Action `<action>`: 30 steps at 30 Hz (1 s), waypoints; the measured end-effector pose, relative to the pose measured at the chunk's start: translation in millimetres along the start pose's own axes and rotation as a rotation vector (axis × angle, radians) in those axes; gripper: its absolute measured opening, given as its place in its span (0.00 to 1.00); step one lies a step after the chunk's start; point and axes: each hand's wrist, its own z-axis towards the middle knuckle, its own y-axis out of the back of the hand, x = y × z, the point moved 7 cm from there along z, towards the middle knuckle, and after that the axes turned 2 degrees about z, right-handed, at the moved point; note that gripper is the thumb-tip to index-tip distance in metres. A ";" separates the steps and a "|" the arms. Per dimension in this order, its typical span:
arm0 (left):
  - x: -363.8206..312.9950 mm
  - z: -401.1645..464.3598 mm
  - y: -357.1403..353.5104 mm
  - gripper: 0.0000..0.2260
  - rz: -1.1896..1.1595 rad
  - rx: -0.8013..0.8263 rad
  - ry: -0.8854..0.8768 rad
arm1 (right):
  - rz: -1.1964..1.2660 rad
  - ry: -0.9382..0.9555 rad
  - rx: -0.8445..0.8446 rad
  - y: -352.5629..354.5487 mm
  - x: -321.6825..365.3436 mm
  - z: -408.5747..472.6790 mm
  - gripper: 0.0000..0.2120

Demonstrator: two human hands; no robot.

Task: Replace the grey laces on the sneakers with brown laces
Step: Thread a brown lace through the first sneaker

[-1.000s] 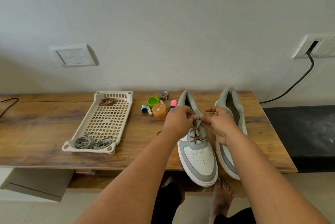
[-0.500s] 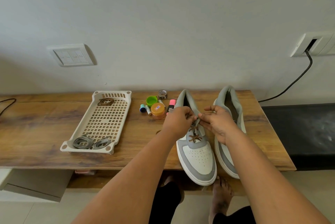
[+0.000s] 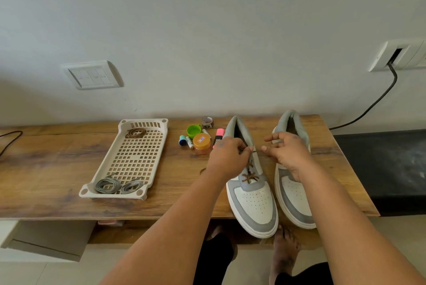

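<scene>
both grey laces (image 3: 116,185) lie coiled at the near end of the cream perforated plastic tray (image 3: 147,123), so removal looks finished. the white-and-grey sneaker on the left (image 3: 252,201) carries a thin brown lace (image 3: 250,176) crossed through its lower eyelets only. the left hand (image 3: 227,160) pinches that lace near the tongue; the right hand (image 3: 288,154) has fingers loosely spread, holding nothing i can see. the second sneaker (image 3: 294,194) on the wooden bench (image 3: 46,169) looks unlaced, and a spare coiled brown lace (image 3: 136,133) waits in the tray.
</scene>
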 end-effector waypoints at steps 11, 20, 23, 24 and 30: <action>14.3 0.8 19.7 0.07 -0.021 -0.046 0.128 | -0.754 0.174 0.042 13.6 35.1 -19.5 0.09; 20.8 -2.7 24.5 0.10 -0.123 -0.030 0.157 | -0.789 0.136 -0.003 -10.4 13.5 -13.7 0.05; 22.9 1.4 23.4 0.10 -0.118 -0.020 0.138 | -1.035 0.079 -0.322 43.1 39.8 -22.2 0.05; 22.7 2.2 23.3 0.08 -0.112 -0.016 0.129 | -1.129 0.093 -0.406 52.4 50.8 -28.5 0.06; 18.8 1.1 25.6 0.03 -0.061 -0.020 0.079 | -1.047 0.357 -0.142 -21.4 46.1 -32.1 0.12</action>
